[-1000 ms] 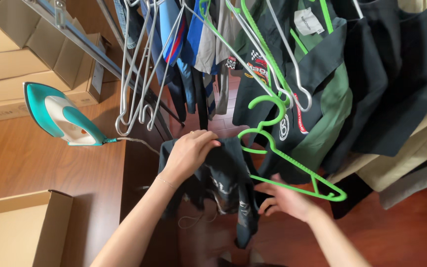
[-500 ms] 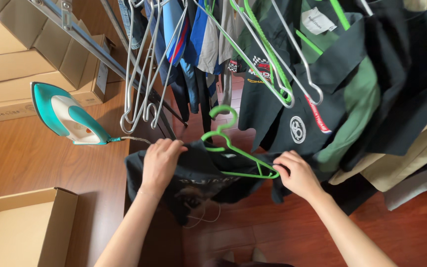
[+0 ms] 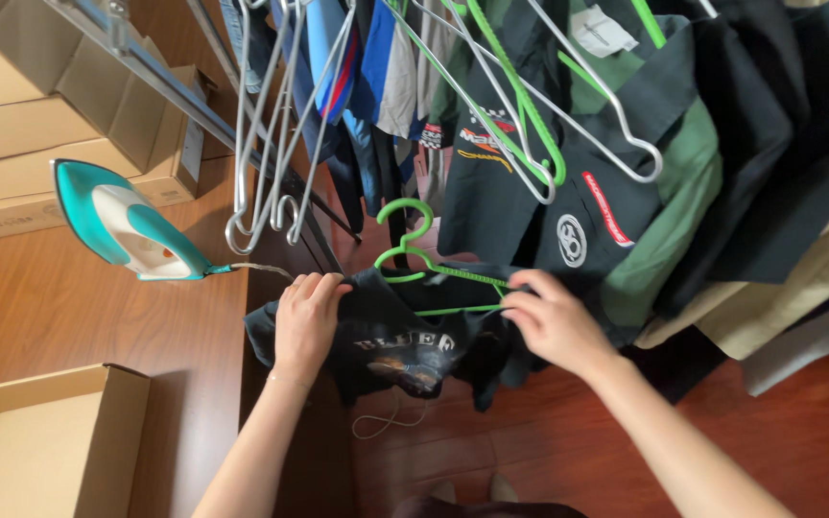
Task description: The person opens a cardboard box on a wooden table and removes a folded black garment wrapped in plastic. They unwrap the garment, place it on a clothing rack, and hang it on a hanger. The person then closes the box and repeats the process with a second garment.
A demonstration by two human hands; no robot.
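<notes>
A dark printed T-shirt (image 3: pixel 397 338) hangs on a green plastic hanger (image 3: pixel 414 251) at the middle of the view. My left hand (image 3: pixel 306 317) grips the shirt's left shoulder at the edge of the wooden table (image 3: pixel 98 317). My right hand (image 3: pixel 554 321) pinches the shirt's right shoulder where the hanger's end goes in. The hanger's hook sticks up between my hands, below the hanging clothes.
A teal and white iron (image 3: pixel 127 225) stands on the table. An open cardboard box (image 3: pixel 40 446) sits at lower left, more boxes (image 3: pixel 40 125) at upper left. Empty wire hangers (image 3: pixel 271 173) and dark and green shirts (image 3: pixel 606 173) hang from a rack above. Red wood floor (image 3: pixel 491 451) lies below.
The shirt now sits over the green hanger and is spread wider. My right hand slid from the hanger's lower bar to the shirt's right shoulder. My left hand stayed on the left shoulder.
</notes>
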